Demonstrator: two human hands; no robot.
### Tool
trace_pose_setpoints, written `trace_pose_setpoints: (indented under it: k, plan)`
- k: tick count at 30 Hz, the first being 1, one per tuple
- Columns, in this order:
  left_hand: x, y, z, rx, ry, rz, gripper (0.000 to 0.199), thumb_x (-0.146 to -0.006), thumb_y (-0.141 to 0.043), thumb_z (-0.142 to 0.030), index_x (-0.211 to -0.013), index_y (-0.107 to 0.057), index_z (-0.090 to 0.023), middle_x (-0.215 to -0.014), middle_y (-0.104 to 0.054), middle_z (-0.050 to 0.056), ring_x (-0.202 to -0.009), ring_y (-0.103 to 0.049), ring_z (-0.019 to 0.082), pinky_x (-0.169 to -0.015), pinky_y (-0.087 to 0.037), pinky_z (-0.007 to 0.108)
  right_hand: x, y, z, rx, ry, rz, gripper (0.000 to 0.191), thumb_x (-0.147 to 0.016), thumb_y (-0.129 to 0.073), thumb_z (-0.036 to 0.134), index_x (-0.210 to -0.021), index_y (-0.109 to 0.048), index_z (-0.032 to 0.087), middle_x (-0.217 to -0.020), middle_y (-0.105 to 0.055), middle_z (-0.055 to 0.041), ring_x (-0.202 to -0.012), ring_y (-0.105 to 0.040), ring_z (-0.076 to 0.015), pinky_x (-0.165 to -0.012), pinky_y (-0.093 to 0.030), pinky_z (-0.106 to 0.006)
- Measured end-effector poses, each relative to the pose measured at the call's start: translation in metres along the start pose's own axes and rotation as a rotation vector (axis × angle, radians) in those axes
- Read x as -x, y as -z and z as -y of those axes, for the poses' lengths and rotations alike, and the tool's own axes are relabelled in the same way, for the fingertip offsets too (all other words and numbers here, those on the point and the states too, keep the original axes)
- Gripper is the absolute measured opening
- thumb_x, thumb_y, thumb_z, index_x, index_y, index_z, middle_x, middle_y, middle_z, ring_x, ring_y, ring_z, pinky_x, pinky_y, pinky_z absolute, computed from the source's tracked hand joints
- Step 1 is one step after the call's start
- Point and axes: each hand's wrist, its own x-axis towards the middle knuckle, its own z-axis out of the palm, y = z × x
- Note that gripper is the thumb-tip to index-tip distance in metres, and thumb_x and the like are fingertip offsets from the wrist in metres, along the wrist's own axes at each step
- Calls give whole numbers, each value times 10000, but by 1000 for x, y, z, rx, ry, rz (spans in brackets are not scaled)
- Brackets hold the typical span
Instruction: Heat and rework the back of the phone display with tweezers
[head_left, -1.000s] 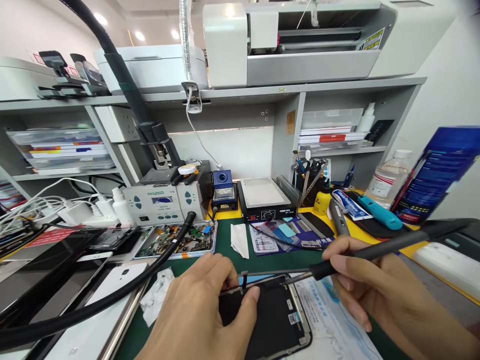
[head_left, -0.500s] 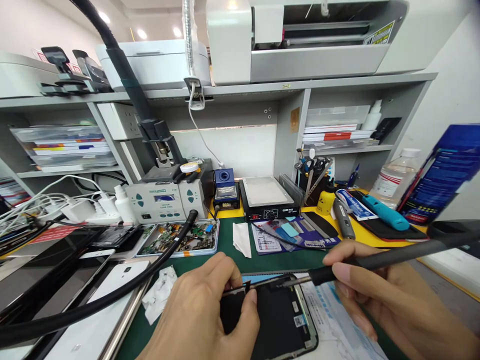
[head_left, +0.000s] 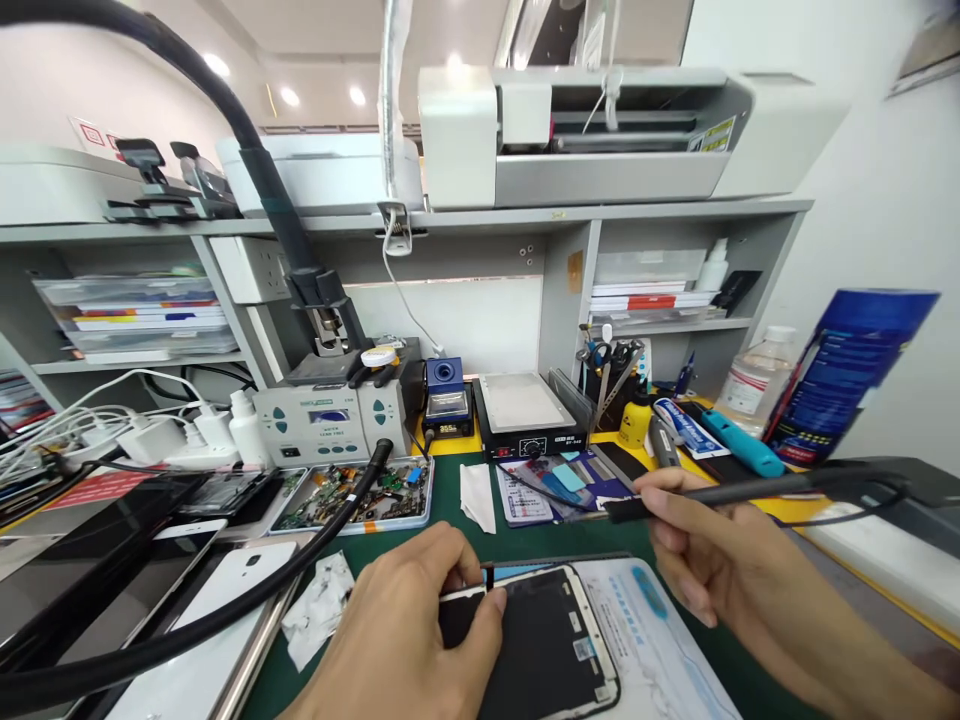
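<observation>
A black-backed phone screen (head_left: 544,640) with a pale rim lies in front of me on a white printed sheet (head_left: 652,610). My left hand (head_left: 412,625) pinches it at the far edge between thumb and fingers. A narrow black strip (head_left: 490,577), like a flex cable, sticks up there beside the thumb tip. My right hand (head_left: 716,560) is closed around a dark soldering iron (head_left: 739,492), whose cord trails off to the right. The iron's front end points left, raised beyond the screen and apart from it.
Behind stand a hot-air station (head_left: 330,420), a small soldering station (head_left: 448,405) and a heating plate (head_left: 525,405). A tray of circuit boards (head_left: 409,515) and several phones (head_left: 202,640) lie left, crossed by a thick black hose (head_left: 285,575). Bottles and a blue can (head_left: 840,380) stand right.
The soldering iron has come away from the screen's top edge, up and toward the far side. My left hand keeps its pinch. The head view has tilted upward.
</observation>
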Motion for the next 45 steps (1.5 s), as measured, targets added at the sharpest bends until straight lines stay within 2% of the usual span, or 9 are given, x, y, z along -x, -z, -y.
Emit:
trace_pose_setpoints:
  k: [7, 11, 13, 18, 23, 27, 35, 40, 45]
  plan:
    - [1, 5, 4, 55, -64, -27, 154, -876, -582, -338, -762, -580, -235, -794, -674, 22, -741, -625, 231, -631, -392, 329, -14, -4, 27, 114, 60, 4, 287, -997, -658, 454, -1017, -677, 168, -798, -692, -36, -598, -632, -151, -449, -478, -226]
    - [3, 10, 11, 86, -124, -98, 82, -831, -578, -251, -754, -598, -230, -803, -667, 21, -773, -631, 231, -667, -415, 331, -31, -23, 51, 260, 122, 25, 252, -1046, -612, 402, -1075, -667, 157, -716, -629, 32, -547, -605, -120, -452, -471, -215]
    - [1, 12, 18, 107, -124, -187, 97, -825, -538, -203, -738, -571, -231, -766, -641, 9, -735, -615, 211, -657, -411, 319, -50, -38, 63, 362, 126, 36, 240, -1048, -634, 393, -1085, -670, 158, -846, -677, 14, -590, -625, -113, -515, -528, -240]
    - [-12, 16, 38, 144, -75, -464, 143, -862, -485, -213, -723, -500, -241, -712, -596, -7, -670, -576, 188, -647, -420, 307, -114, -94, 86, 586, 131, 38, 309, -1016, -691, 347, -1264, -662, 166, -1220, -708, -91, -971, -728, -232, -817, -627, -419]
    - [-19, 20, 49, 140, -67, -625, 147, -868, -497, -215, -725, -526, -236, -675, -585, -11, -649, -580, 191, -647, -428, 308, -157, -148, 87, 749, 201, 100, 343, -1016, -690, 352, -1306, -649, 173, -1284, -691, -106, -1037, -720, -255, -868, -619, -453]
    - [-20, 21, 51, 134, -77, -675, 139, -865, -508, -201, -736, -546, -234, -661, -578, -14, -633, -572, 188, -632, -418, 298, -172, -173, 74, 907, 238, 134, 334, -1017, -689, 350, -1303, -653, 179, -1296, -688, -104, -1051, -716, -258, -879, -616, -458]
    - [-21, 18, 49, 179, -99, -593, 125, -860, -505, -197, -746, -544, -231, -682, -555, -13, -654, -547, 182, -649, -392, 297, -196, -194, 66, 1137, 194, 146, 344, -1012, -695, 351, -1307, -654, 179, -1318, -679, -100, -1082, -708, -276, -898, -610, -473]
    - [-20, 20, 46, 248, -124, -408, 129, -840, -511, -192, -733, -573, -228, -624, -532, -36, -591, -505, 164, -605, -364, 284, -199, -201, 64, 1187, 132, 156, 322, -1021, -682, 349, -1301, -656, 192, -1309, -684, -97, -1062, -713, -260, -887, -614, -462]
    - [-17, 21, 40, 301, -168, -202, 162, -839, -498, -190, -707, -584, -224, -598, -547, -46, -580, -517, 155, -577, -364, 269, -173, -193, 57, 1173, 88, 201, 310, -1024, -676, 364, -1281, -668, 191, -1290, -693, -87, -1047, -716, -261, -877, -617, -453]
